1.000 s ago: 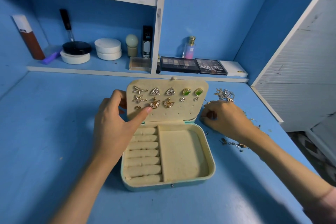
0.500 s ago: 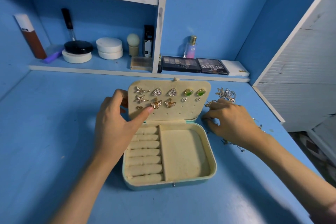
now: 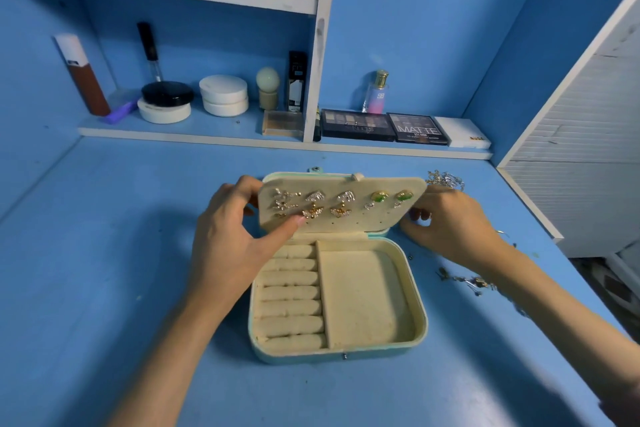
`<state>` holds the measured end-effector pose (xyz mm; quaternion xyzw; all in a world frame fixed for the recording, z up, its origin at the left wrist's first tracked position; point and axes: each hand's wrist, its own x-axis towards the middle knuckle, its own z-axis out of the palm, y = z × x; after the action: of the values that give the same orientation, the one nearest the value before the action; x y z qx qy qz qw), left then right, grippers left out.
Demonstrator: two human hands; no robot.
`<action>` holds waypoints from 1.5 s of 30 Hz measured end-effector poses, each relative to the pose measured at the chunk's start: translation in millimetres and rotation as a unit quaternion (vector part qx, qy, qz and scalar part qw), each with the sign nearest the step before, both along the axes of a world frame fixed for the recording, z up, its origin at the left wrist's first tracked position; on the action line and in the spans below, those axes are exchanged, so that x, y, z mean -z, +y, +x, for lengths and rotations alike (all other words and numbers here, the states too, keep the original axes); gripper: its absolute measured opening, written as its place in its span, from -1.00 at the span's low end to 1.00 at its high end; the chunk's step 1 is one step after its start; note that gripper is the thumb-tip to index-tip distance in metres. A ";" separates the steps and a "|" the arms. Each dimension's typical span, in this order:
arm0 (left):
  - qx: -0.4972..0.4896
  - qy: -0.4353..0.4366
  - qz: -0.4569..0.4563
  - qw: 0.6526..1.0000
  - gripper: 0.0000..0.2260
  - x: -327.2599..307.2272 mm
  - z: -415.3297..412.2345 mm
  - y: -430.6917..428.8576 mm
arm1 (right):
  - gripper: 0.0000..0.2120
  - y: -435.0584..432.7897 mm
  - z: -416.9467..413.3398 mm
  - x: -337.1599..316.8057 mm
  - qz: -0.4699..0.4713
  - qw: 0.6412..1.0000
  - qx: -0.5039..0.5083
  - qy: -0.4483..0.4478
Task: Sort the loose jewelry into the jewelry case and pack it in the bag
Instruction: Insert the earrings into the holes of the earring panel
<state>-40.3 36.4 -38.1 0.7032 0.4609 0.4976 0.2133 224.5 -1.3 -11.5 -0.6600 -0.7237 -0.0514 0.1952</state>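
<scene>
Left hand (image 3: 228, 243) pinches the earring panel (image 3: 346, 224) by its left edge, above the open jewelry case (image 3: 420, 319). Right hand (image 3: 450, 222) curled at the panel's right edge; what it holds, cannot tell. Loose jewelry (image 3: 465, 282) lies right of the case.

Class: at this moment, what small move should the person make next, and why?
Probably pin a piece of the loose jewelry into a free hole on the panel. The left hand grips the panel, its lower right holes are bare, and the right hand is at its right edge.
</scene>
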 end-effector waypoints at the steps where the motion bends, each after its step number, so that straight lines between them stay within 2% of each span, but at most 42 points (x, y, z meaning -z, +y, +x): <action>1: 0.004 0.007 0.014 1.000 -0.65 0.1 -1.3 -0.4 | -0.77 2.3 -1.9 -6.1 -0.015 0.998 0.005 0.058; 3: 0.019 0.025 0.055 0.998 -0.68 0.0 -3.7 -2.2 | -0.87 8.7 -5.4 -18.7 -0.046 0.982 0.011 0.182; 5: 0.035 0.046 0.104 0.993 -0.70 0.9 -6.7 -4.3 | -0.86 13.4 -11.8 -32.3 -0.067 0.958 0.009 0.279; 10: 0.071 0.089 0.176 0.978 -0.73 3.4 -14.1 -6.0 | -0.92 17.0 -41.9 -56.5 -0.182 0.913 -0.076 0.357; 15: 0.094 0.109 0.186 0.972 -0.77 3.2 -16.9 -7.7 | -0.94 20.1 -69.6 -55.8 -0.273 0.884 -0.137 0.353; 19: 0.094 0.110 0.197 0.970 -0.78 1.6 -16.5 -8.6 | -0.93 22.9 -76.3 -52.2 -0.309 0.878 -0.144 0.336; 36: 0.065 0.128 0.208 0.968 -0.76 -1.3 -14.3 -10.3 | -0.95 22.2 -76.2 -49.2 -0.305 0.872 -0.177 0.340; 45: 0.063 0.128 0.216 0.966 -0.74 -1.4 -12.9 -9.7 | -0.95 23.0 -76.4 -47.9 -0.297 0.887 -0.189 0.300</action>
<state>-53.2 26.6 -36.7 0.8178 0.3209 0.4771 0.0265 148.1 21.6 36.4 -0.5217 -0.7231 0.4044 0.2034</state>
